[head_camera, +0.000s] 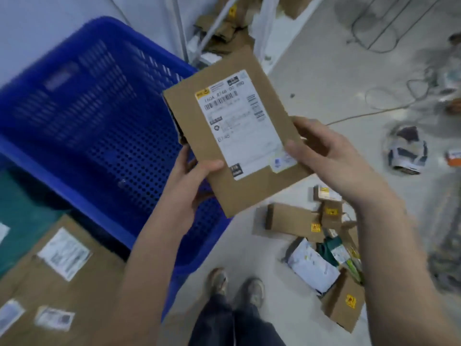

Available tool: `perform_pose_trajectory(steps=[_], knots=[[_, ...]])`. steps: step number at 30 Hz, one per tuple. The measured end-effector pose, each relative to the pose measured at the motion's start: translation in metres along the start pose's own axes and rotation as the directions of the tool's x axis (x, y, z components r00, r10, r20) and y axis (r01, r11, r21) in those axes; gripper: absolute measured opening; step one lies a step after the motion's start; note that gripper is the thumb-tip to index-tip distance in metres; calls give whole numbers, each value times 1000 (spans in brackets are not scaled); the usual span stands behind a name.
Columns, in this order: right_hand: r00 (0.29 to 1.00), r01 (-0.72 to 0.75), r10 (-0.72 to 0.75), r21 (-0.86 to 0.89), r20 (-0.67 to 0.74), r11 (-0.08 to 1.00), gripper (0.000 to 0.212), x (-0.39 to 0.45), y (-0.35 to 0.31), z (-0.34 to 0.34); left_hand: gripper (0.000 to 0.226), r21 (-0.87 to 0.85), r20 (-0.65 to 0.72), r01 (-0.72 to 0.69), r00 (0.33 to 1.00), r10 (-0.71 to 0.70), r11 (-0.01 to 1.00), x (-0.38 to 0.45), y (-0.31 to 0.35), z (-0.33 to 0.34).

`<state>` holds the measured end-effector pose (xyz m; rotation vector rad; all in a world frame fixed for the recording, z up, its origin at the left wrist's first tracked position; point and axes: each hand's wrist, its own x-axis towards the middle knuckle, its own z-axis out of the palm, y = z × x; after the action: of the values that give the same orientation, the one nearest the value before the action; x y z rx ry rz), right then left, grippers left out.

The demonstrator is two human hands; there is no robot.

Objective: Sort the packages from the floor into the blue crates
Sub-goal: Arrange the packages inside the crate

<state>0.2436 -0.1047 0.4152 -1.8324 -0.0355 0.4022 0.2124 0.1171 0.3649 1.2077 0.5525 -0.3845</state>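
I hold a flat brown cardboard package with a white shipping label facing me, above the right rim of a blue perforated crate. My left hand grips its lower left edge, thumb on the front. My right hand grips its right edge, thumb lying on the label's corner. The crate's inside looks bare. A pile of packages lies on the floor at the lower right: brown boxes with yellow stickers, a white mailer, a green one.
A second crate at the lower left holds a large brown box with white labels and something teal. My feet stand beside the blue crate. Cardboard scraps lie at the top near a white frame. Cables and a crumpled bag lie on the floor at right.
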Motion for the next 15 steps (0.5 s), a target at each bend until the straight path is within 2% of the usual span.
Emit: perform_pose_trajectory(steps=[3,5,7,9,12,15], knots=[[992,-24,37,-105,122,994,38,66,13,42,46,-8,-125,67,990,-67,998,34,2,-47],[964,-54,109,-223,242,973,52,110,34,74,44,-51,-254,115,959,-125,992,58,-13,-69],[906,-80,211,-340,368,937,67,149,61,107,49,-126,-367,151,911,-188,980,82,-34,-86],[819,-136,339,-417,463,899,71,178,92,142,53,-235,-457,207,839,-296,950,101,-58,-97],[699,-219,494,-503,517,836,70,199,138,179,55,-405,-502,266,735,-456,875,121,-95,-106],[664,-250,527,-507,530,825,66,208,176,206,52,-535,-515,229,676,-528,814,132,-128,-114]])
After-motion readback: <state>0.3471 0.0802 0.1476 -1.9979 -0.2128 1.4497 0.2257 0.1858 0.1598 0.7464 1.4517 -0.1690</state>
